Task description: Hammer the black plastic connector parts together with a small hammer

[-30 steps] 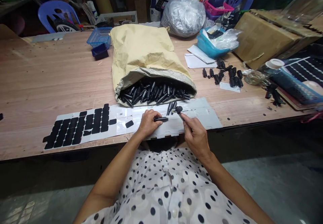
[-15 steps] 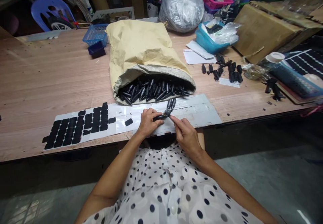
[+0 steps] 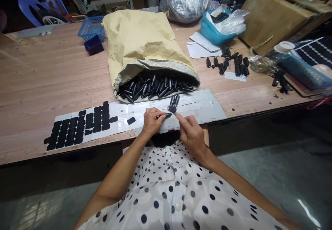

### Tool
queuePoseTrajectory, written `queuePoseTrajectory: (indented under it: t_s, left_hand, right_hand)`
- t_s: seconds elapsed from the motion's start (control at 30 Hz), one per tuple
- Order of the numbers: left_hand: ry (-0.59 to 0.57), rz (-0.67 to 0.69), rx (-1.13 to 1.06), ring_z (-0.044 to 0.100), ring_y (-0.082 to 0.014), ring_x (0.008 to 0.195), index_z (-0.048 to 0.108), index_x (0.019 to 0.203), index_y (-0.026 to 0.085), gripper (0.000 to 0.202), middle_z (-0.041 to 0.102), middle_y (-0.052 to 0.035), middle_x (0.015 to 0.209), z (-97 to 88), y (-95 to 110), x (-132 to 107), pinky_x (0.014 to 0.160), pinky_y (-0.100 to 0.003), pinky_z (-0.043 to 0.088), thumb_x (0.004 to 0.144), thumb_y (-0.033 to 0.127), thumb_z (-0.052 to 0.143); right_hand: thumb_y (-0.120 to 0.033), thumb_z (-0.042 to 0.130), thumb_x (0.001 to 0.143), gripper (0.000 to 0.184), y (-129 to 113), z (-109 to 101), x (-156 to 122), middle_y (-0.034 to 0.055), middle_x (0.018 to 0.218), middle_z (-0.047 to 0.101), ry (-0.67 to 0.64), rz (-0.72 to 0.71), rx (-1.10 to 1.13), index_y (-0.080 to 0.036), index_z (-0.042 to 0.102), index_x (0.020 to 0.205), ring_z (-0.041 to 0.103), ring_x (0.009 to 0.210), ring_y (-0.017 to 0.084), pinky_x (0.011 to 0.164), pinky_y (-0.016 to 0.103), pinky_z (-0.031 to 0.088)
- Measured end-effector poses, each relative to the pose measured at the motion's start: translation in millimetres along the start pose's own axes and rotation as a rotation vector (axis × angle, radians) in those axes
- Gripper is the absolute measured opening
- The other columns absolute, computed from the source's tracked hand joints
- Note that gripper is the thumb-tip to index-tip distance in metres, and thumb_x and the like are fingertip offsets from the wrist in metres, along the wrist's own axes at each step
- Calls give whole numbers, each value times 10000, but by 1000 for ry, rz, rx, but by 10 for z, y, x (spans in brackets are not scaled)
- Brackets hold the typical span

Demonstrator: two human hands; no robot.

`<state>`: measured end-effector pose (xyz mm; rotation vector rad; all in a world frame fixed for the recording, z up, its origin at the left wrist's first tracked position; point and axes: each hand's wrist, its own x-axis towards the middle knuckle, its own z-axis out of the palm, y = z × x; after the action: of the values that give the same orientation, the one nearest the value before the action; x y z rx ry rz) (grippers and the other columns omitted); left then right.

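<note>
My left hand [image 3: 153, 122] is closed, pinching a slim black tubular piece [image 3: 165, 115] that points right over the pale board [image 3: 199, 107]. Just to its right, my right hand [image 3: 192, 133] is closed, with a dark round-headed piece [image 3: 172, 109] at its fingertips; blur hides what kind it is. The two pieces look slightly apart. Beyond them a pair of black cylindrical parts [image 3: 174, 100] lies on the board. Many similar black parts [image 3: 155, 86] fill the mouth of the yellow paper sack [image 3: 140, 33].
Left on the board lies a sheet of black rounded stickers [image 3: 77, 126], with one loose black sticker [image 3: 131, 120]. Black fittings [image 3: 237, 64] are scattered at right, near a turquoise basket [image 3: 215, 35] and a cardboard box [image 3: 275, 19]. A blue basket [image 3: 91, 28] stands behind left.
My right hand and the dark round-headed piece have drawn slightly away from the slim piece, which now shows a free end. The camera view has tilted down a little.
</note>
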<state>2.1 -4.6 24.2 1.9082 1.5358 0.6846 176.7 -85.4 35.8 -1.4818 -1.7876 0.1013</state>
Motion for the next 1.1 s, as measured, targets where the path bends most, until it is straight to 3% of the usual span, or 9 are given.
queuePoseTrajectory:
  t_s: [0.1, 0.27, 0.33, 0.47, 0.63, 0.8, 1.0, 1.1]
  left_hand:
    - [58, -18, 2, 590, -244, 978, 847, 877, 287, 140, 717, -42, 878, 57, 13, -29, 927, -405, 504, 843, 183, 761]
    - [105, -22, -19, 596, -241, 971, 841, 854, 289, 147, 725, -36, 883, 124, 15, -44, 919, -403, 515, 835, 171, 756]
    - [112, -34, -19, 599, -242, 968, 840, 847, 284, 155, 727, -37, 877, 138, 16, -41, 920, -406, 515, 828, 157, 754]
    - [105, -50, -23, 602, -248, 968, 838, 830, 280, 162, 729, -39, 867, 143, 19, -22, 915, -414, 515, 812, 142, 754]
    - [86, -59, -23, 591, -252, 963, 840, 818, 289, 155, 723, -41, 853, 110, 30, 22, 921, -418, 509, 835, 177, 734]
    - [69, -66, -26, 581, -247, 950, 838, 797, 293, 163, 709, -39, 835, 86, 46, 40, 908, -403, 515, 838, 189, 719]
    - [70, -71, -29, 586, -254, 947, 838, 785, 293, 158, 715, -39, 826, 93, 36, 56, 905, -420, 522, 828, 201, 717]
    - [73, -81, -42, 591, -254, 941, 832, 760, 298, 158, 713, -36, 809, 91, 31, 74, 895, -420, 529, 820, 207, 719]
  right_hand:
    - [-157, 446, 1009, 434, 29, 34, -54, 24, 781, 561, -59, 3, -47, -273, 738, 1308, 559, 674, 145, 603, 220, 478]
    - [-168, 468, 1020, 417, 13, -5, -5, 36, 840, 598, 53, -11, -36, -254, 716, 1345, 600, 747, 140, 706, 220, 510]
    - [-155, 456, 1017, 422, 15, 10, -5, 33, 817, 587, 32, -37, -45, -247, 725, 1329, 585, 718, 139, 677, 218, 503]
    - [-164, 447, 1013, 431, 40, 30, -5, 21, 786, 563, -57, -1, -28, -273, 731, 1319, 562, 678, 141, 620, 217, 488]
    - [-182, 459, 1021, 443, 47, -11, 14, 42, 854, 600, 65, 8, 39, -278, 685, 1389, 609, 773, 152, 750, 246, 539]
    - [-179, 440, 1023, 428, 76, 51, -42, 25, 795, 582, -28, 11, 23, -268, 727, 1328, 600, 709, 146, 674, 229, 522]
    - [-203, 461, 1034, 411, 23, -38, 65, 39, 830, 608, 77, 30, 44, -264, 709, 1356, 617, 763, 155, 749, 255, 543]
    - [-200, 444, 1032, 421, 44, -7, 40, 37, 821, 600, 23, 37, 8, -268, 716, 1347, 613, 751, 153, 727, 248, 535]
